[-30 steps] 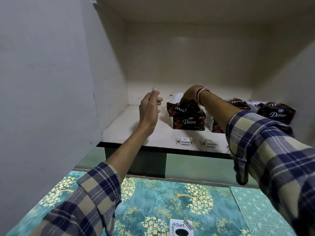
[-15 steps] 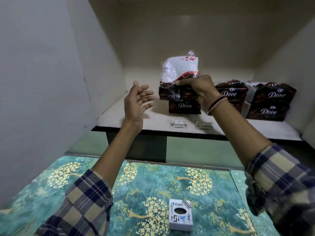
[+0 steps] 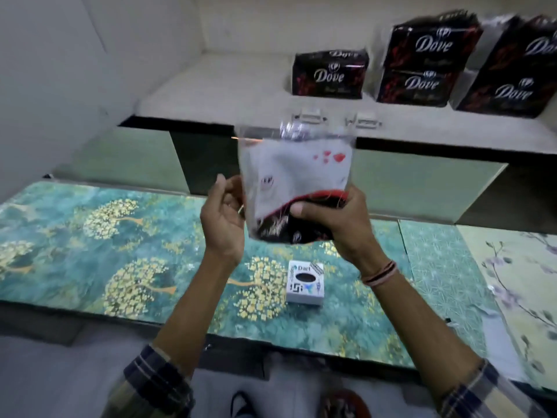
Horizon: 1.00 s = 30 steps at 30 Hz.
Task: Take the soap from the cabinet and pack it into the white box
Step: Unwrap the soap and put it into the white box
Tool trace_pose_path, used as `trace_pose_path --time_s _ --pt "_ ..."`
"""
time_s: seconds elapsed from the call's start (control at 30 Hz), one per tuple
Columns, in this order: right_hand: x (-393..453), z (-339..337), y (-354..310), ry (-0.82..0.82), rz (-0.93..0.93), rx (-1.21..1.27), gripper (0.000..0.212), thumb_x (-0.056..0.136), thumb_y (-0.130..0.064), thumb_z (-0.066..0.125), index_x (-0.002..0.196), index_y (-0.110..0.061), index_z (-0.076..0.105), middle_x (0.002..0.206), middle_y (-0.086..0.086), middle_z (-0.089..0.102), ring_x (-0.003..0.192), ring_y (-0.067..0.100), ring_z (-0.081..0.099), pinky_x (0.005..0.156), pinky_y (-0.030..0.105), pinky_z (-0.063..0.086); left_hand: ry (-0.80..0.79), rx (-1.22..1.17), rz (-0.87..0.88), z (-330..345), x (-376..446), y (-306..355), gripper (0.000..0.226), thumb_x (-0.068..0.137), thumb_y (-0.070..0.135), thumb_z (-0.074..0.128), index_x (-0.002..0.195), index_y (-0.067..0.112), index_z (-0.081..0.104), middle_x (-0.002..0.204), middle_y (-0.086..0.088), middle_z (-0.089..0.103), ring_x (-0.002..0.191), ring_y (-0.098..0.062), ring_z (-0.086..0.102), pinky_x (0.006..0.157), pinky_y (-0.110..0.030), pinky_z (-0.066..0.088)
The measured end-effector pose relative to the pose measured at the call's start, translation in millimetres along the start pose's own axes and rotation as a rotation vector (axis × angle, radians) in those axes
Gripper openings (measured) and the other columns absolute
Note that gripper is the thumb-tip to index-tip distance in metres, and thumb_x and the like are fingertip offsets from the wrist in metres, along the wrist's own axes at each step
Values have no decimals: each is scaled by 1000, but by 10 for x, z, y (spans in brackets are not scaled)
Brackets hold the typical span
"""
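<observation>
Now soap packet (image 3: pixel 297 188) between both hands.

"Dove" on black packs (image 3: pixel 330 75); "Dart" on white box (image 3: pixel 305 282).

The soap pack (image 3: pixel 294 188) wore glossy, crinkled plastic film; the white box (image 3: pixel 305 282) looked like matt cardboard.

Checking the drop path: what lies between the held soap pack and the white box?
Nothing: only bare patterned mat separates soap pack and white box, head view.
</observation>
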State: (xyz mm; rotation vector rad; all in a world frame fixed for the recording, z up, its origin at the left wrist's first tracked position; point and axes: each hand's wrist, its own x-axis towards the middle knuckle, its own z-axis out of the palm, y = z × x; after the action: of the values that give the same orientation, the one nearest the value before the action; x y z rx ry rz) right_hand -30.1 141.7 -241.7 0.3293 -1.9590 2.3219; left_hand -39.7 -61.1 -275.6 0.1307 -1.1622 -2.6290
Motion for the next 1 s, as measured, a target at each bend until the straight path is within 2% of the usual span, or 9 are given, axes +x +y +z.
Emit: trace_pose_path --time_s 0.07,0.2,0.37,0.5,0.6,0.77,0.83,0.9,1.0 --pt "-133 -28 362 -44 93 -79 52 65 10 89 112 3 69 102 10 79 90 23 75 79 36 61 41 16 -87 -214 -39 -206 32 102 34 53 88 16 75 89 -5 70 93 -25 62 90 -42 46" --pt "-155 -19 1020 -7 269 -129 54 66 10 88 115 -1 67 104 11 79 93 22 76 79 35 60 137 115 -227 -575 20 -530 47 106 34 47 73 19 77 73 2 73 71 -13 69 75 -33 50" --pt "-77 15 1653 209 442 -5 49 74 4 84 117 -10 64 110 16 76 99 36 75 83 50 63 219 295 -441 -1060 236 -886 39 103 40 48 118 8 67 110 -9 70 103 -25 64 86 -38 49" --pt "6 95 2043 412 575 122 76 68 -18 92 134 -11 55 128 23 67 108 41 70 92 61 58 143 328 -624 -1305 269 -1179 50 101 41 53 139 10 55 132 -13 62 124 -30 60 107 -50 47" --pt "-5 213 2214 536 597 225 57 69 -15 89 117 -3 61 108 23 70 92 35 70 83 57 59 79 301 -765 -1434 235 -1372 41 96 42 61 131 19 64 132 -12 66 119 -26 62 107 -50 47" --pt "-116 366 2469 648 683 312 71 64 -20 92 123 4 63 122 29 70 104 42 71 93 59 55 50 252 -898 -1553 185 -1578 36 89 38 72 121 21 70 120 -9 72 115 -29 62 110 -55 41" --pt "-168 351 2555 640 736 272 79 57 -28 96 124 -2 63 123 24 71 109 41 70 94 54 53 79 246 -881 -1568 205 -1660 43 88 26 75 128 13 67 121 -11 72 112 -27 65 103 -51 50" --pt "-215 310 2581 547 772 260 85 57 -35 98 125 1 61 116 22 74 100 38 68 82 48 53 145 215 -860 -1542 242 -1699 43 86 15 76 127 7 67 118 -16 73 105 -28 69 89 -44 60" --pt "-232 112 2557 375 809 269 40 86 -34 79 110 -4 71 100 9 73 91 25 65 65 34 53 215 208 -833 -1544 326 -1708 38 84 9 74 122 7 67 107 -15 77 95 -29 72 79 -42 62"
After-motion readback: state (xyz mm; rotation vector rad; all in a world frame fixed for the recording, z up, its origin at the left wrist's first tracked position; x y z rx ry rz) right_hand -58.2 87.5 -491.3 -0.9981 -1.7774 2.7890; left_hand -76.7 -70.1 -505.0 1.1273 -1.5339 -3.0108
